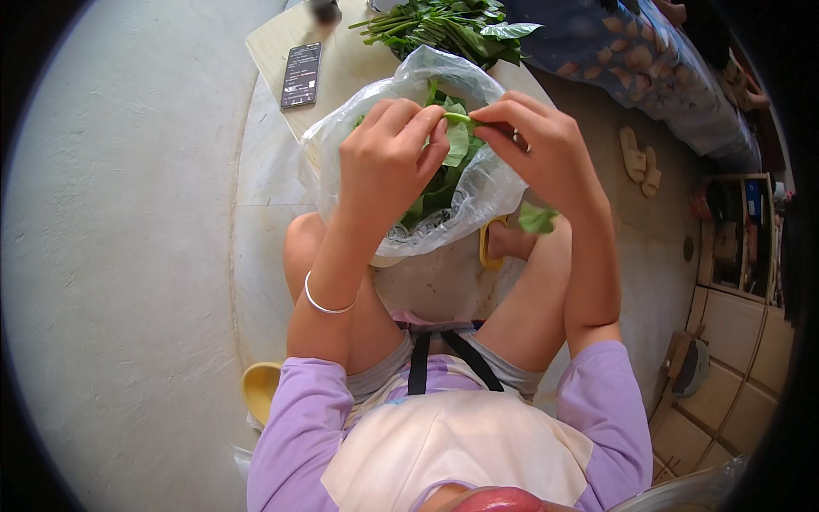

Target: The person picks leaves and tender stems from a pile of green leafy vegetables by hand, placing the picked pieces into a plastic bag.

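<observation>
A short green stem (458, 117) is stretched between my two hands above a clear plastic bag (499, 183). My left hand (388, 154) pinches one end with thumb and forefinger. At the other end, the thumb and fingertips of my right hand (537, 141) close on the stem. Loose green leaves (439, 183) lie inside the wide-mouthed bag under my hands. A single leaf (537, 218) shows below my right wrist; what it is attached to is hidden.
The bag rests against a pale table (354, 64) bearing a phone (301, 75) and a heap of leafy greens (444, 30). To the right are a floral cloth (631, 51), a pair of slippers (640, 162) and a low shelf (735, 235). A pale wall runs along the left.
</observation>
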A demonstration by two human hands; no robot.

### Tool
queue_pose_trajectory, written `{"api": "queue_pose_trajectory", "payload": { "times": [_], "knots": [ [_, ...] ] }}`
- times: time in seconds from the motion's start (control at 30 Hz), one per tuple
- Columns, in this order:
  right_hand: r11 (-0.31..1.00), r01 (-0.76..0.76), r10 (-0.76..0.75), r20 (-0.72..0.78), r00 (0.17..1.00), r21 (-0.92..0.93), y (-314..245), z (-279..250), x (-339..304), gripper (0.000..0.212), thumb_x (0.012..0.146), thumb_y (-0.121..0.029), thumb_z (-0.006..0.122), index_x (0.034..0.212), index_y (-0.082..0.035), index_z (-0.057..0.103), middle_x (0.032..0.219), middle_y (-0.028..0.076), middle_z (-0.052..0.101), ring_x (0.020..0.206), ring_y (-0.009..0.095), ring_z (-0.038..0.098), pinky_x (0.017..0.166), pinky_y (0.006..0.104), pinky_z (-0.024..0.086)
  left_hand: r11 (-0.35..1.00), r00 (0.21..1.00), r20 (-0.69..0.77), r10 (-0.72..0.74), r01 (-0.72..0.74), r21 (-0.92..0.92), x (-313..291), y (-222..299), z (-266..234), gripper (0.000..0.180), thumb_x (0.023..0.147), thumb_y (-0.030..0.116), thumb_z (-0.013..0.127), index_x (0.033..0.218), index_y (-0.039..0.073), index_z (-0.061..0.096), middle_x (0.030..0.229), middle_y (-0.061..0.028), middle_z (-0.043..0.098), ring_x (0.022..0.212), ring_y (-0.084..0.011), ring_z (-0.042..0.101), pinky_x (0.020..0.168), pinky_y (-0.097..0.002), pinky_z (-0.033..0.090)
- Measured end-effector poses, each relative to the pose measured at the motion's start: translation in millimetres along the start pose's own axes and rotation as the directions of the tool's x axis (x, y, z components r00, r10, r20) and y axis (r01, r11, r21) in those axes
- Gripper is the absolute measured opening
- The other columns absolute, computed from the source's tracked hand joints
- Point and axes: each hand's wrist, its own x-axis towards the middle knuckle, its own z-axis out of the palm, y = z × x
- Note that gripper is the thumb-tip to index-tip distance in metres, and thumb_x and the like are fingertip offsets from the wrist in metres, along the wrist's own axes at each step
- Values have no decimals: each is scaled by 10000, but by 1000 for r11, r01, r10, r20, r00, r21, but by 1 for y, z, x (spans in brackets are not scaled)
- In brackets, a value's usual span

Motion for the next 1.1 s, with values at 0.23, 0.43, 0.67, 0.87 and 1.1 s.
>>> {"api": "queue_pose_trajectory", "payload": {
  "times": [0.23, 0.43, 0.67, 0.87, 1.1],
  "knots": [
    [984, 50, -79, -166, 983, -171, -20, 24, -3, 131, 840, -116, 713, 941, -78, 639, 810, 44, 614, 654, 258, 633, 563, 353, 501, 961, 960, -118, -255, 237, -143, -1, 5, 2, 61, 785, 66, 702, 840, 41, 711, 762, -46, 650, 677, -192, 629, 567, -301, 515],
    [972, 88, -138, -224, 965, -219, -22, 27, -1, 127, 830, -78, 716, 928, -76, 634, 789, 34, 592, 632, 222, 631, 524, 333, 490, 713, 850, 87, -519, 487, -504, -1, 5, -4, 137, 857, 84, 653, 920, -3, 736, 798, -68, 672, 659, -125, 637, 574, -257, 513],
    [955, 104, -167, -214, 962, -276, -21, 27, -1, 141, 821, -64, 708, 942, -80, 638, 788, 34, 584, 635, 218, 631, 528, 330, 493, 385, 756, 311, -576, 587, -712, -1, 2, -6, 198, 919, 118, 618, 957, -42, 728, 841, -57, 679, 699, -99, 650, 614, -220, 552],
    [932, 142, -219, -205, 954, -334, -19, 28, -2, 166, 806, -41, 695, 961, -70, 644, 805, 42, 587, 651, 213, 640, 541, 326, 499, 101, 652, 461, -602, 635, -766, -2, 1, -8, 211, 923, 119, 616, 974, -59, 718, 890, -64, 684, 698, -102, 653, 618, -227, 563],
    [927, 138, -209, -175, 962, -348, -20, 25, -3, 157, 812, -46, 697, 957, -65, 641, 829, 47, 601, 667, 216, 649, 546, 326, 502, 478, 800, 291, -524, 560, -677, -3, -1, -7, 230, 930, 123, 611, 1005, -74, 702, 931, -79, 692, 706, -119, 659, 641, -240, 580]
  ]
}}
